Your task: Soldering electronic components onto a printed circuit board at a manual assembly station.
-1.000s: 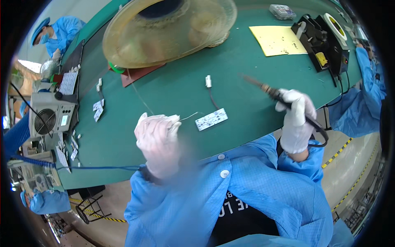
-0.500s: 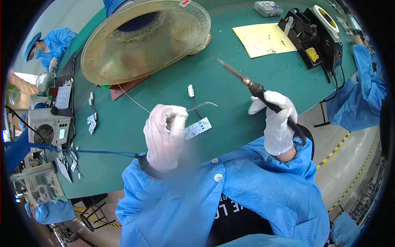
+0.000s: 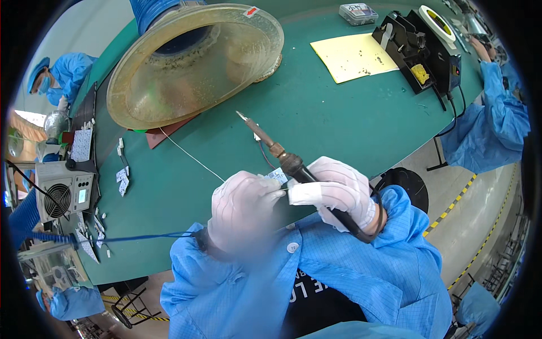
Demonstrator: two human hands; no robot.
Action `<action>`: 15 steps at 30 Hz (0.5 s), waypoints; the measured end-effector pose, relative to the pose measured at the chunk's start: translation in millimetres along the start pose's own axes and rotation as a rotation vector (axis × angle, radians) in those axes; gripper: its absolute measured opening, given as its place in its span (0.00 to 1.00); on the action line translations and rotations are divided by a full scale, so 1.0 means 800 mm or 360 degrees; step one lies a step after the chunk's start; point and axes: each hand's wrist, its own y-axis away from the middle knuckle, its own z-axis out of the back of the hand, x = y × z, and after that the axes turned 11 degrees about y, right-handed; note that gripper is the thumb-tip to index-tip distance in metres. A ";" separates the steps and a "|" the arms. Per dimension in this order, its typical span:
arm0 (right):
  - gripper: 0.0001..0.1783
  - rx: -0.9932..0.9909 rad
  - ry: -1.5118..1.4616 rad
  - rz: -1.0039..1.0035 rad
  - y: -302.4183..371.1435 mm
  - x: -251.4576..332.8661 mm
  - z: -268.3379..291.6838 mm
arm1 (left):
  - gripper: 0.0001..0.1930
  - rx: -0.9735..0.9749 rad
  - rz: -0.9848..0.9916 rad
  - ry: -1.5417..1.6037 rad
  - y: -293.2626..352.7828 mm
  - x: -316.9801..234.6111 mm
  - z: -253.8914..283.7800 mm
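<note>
My right hand point(image 3: 341, 192), in a white glove, is closed around a soldering iron point(image 3: 294, 167). The iron's metal tip points up and to the left, above the green table. My gloved left hand point(image 3: 240, 203) pinches a thin pale wire point(image 3: 192, 153), likely solder, that comes from under the fume hood. Between the two hands a short piece of it shows, and my right fingers almost meet the left ones there. Just beyond them lies a small white circuit board point(image 3: 277, 175), partly hidden by hands and iron. Its dark lead runs back to a connector largely behind the iron.
A large yellowed fume hood point(image 3: 195, 70) stands at the back left. Yellow paper point(image 3: 350, 56) and a soldering iron stand point(image 3: 403, 53) with a sponge are at the back right. More boards point(image 3: 122, 178) lie left. A blue cord point(image 3: 141, 237) reaches my left wrist. Other people sit nearby.
My right hand has moved left with the soldering iron, bringing its fingers close to my left hand. My left hand has shifted slightly right. Hands and iron now cover more of the board.
</note>
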 end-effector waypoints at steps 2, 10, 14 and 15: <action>0.16 0.0086 0.0077 0.0017 0.002 -0.006 0.013 | 0.09 0.0043 -0.0051 0.0020 0.005 0.006 0.004; 0.10 -0.0308 0.0004 -0.0562 0.027 -0.018 0.058 | 0.11 -0.0234 0.0358 -0.0183 0.025 0.026 0.005; 0.10 -0.0537 -0.0038 -0.0792 0.030 -0.017 0.072 | 0.12 -0.0053 0.0316 -0.0260 0.022 0.020 0.008; 0.10 -0.0605 0.0078 -0.0912 0.029 -0.020 0.077 | 0.11 -0.0081 0.0339 -0.0281 0.020 0.017 0.008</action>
